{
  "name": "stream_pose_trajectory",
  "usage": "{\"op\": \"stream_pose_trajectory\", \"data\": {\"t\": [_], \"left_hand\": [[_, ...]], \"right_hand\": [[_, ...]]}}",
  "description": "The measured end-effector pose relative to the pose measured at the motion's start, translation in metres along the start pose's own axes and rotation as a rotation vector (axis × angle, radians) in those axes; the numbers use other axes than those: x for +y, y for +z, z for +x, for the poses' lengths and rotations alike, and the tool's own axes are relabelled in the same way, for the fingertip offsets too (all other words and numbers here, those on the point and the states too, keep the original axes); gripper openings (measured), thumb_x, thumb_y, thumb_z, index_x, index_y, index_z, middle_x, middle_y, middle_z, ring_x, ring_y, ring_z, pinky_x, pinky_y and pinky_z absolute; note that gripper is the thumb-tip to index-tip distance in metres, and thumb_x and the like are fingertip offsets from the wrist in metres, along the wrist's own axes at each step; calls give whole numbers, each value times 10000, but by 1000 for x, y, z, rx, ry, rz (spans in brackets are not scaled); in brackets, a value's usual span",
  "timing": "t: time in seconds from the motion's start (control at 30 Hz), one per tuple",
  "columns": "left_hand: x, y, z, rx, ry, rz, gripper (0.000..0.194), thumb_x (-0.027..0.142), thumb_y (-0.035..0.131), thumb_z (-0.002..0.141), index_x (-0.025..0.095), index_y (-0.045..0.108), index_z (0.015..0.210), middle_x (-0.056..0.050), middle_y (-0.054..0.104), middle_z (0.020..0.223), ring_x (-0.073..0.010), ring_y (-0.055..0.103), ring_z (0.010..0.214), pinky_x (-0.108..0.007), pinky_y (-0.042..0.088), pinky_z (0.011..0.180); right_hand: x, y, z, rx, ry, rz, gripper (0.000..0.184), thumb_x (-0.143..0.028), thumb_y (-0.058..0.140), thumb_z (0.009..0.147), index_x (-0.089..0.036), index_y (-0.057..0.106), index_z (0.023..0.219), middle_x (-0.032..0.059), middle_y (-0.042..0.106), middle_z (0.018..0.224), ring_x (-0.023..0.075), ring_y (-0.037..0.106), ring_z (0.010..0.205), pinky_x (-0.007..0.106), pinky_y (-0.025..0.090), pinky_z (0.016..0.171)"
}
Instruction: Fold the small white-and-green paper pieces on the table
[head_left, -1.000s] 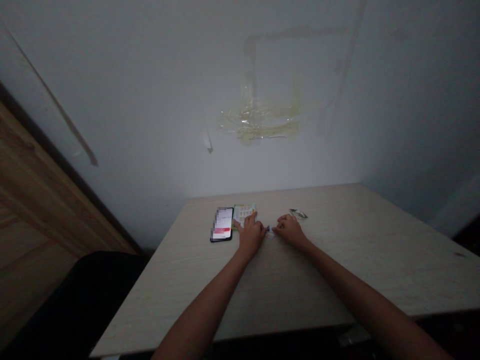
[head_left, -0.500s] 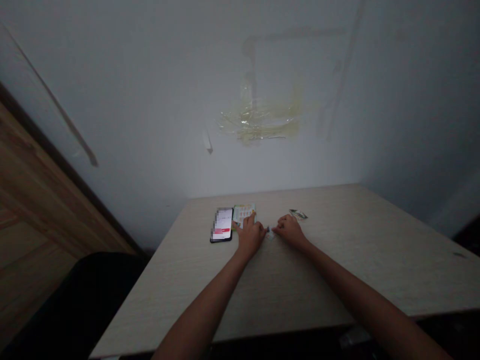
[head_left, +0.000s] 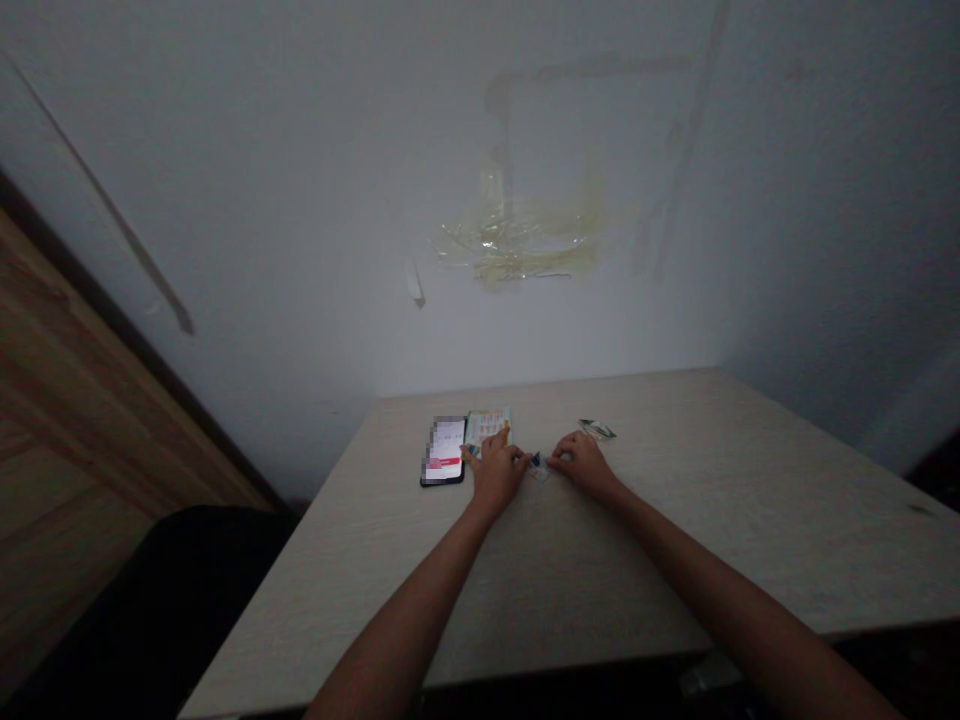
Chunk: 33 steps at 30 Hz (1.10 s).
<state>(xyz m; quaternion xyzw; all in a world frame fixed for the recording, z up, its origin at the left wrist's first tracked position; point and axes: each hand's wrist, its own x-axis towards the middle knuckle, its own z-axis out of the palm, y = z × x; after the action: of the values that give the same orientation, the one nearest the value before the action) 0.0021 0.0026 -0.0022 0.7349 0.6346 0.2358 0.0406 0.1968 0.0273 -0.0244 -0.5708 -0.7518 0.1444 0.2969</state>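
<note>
My left hand rests on the table with some fingers spread over a printed card. Its thumb side closes at the left edge of a small, thin piece, dark blue at the top and pale or see-through below, perhaps a sticker. My right hand is curled, thumb and forefinger together at the piece's right edge. A phone with its screen lit lies left of the card. Behind my right hand is a small, flat scrap, white with green and dark marks.
The pale wood-grain table meets a grey wall at the back. Yellowed clear tape sticks to the wall. At the left are a wooden panel and a dark rounded shape, perhaps a chair.
Between my hands, more of the piece's dark blue part shows. My left hand has moved slightly left, and my right fingertips have shifted slightly right. Phone, card and scrap lie as before.
</note>
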Motion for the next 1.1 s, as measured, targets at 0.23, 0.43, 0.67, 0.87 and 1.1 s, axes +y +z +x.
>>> {"op": "stream_pose_trajectory", "data": {"t": [0.23, 0.43, 0.67, 0.87, 1.1], "left_hand": [[0, -1, -1, -14, 12, 25, 211, 450, 591, 883, 296, 730, 920, -22, 457, 1483, -307, 359, 1358, -750, 27, 1080], [-1, 1, 1, 8, -3, -10, 216, 459, 599, 877, 295, 739, 866, -26, 509, 1439, -313, 380, 1343, -765, 27, 1063], [-4, 4, 2, 29, -10, -28, 240, 468, 580, 885, 295, 744, 854, -29, 511, 1436, -310, 387, 1340, -757, 3, 1070], [-2, 3, 2, -5, -28, -4, 218, 464, 594, 873, 307, 743, 896, -23, 499, 1444, -322, 379, 1346, -744, 19, 1081], [0, 0, 1, -24, -8, 26, 188, 421, 593, 882, 299, 731, 919, -35, 474, 1463, -308, 367, 1355, -736, 14, 1087]], "right_hand": [[-4, -3, 0, -12, 1, -13, 194, -375, 692, 780, -202, 753, 842, 85, 632, 1001, 234, 538, 1038, 340, 368, 942], [-5, -3, 1, -12, 15, -25, 197, -377, 700, 772, -193, 752, 823, 89, 625, 993, 227, 542, 1017, 340, 371, 937], [-5, -3, 1, 2, 9, -22, 188, -367, 692, 771, -196, 756, 816, 83, 630, 977, 226, 546, 998, 340, 380, 920], [-6, -3, 0, 4, 21, -31, 196, -380, 699, 768, -200, 758, 818, 88, 630, 993, 235, 534, 1018, 334, 378, 910], [-7, -2, 1, 7, 43, -56, 215, -395, 689, 774, -196, 759, 817, 92, 641, 1000, 238, 538, 1025, 334, 371, 923]]}}
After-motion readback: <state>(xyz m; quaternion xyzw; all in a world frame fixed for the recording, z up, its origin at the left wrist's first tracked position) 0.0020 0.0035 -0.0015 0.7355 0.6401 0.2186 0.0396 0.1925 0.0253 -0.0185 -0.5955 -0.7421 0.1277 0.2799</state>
